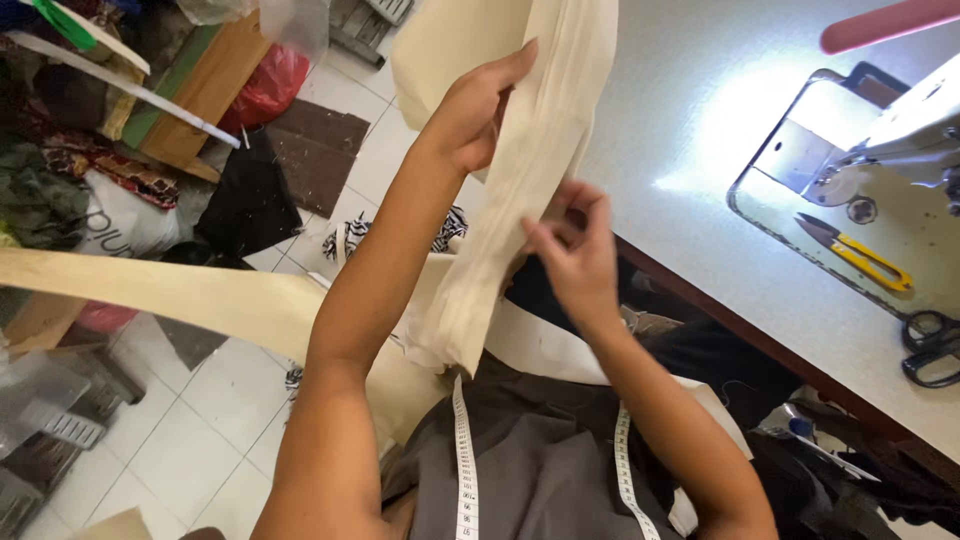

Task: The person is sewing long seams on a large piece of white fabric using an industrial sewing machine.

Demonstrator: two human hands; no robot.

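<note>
At frame centre, the left hand (478,110) grips a long, folded cream cloth strip (520,190); the right hand (572,245) pinches its edge. The pinch looks light, perhaps, so the folds could slip open and the strip could fall.

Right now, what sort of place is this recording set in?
Probably a small tailoring workshop: a sewing machine on the table, yellow thread snips, and cream cloth held in both hands.

Snips (856,253) on machine bed (900,215); scissors (932,346) right; table (700,150) beneath.
</note>
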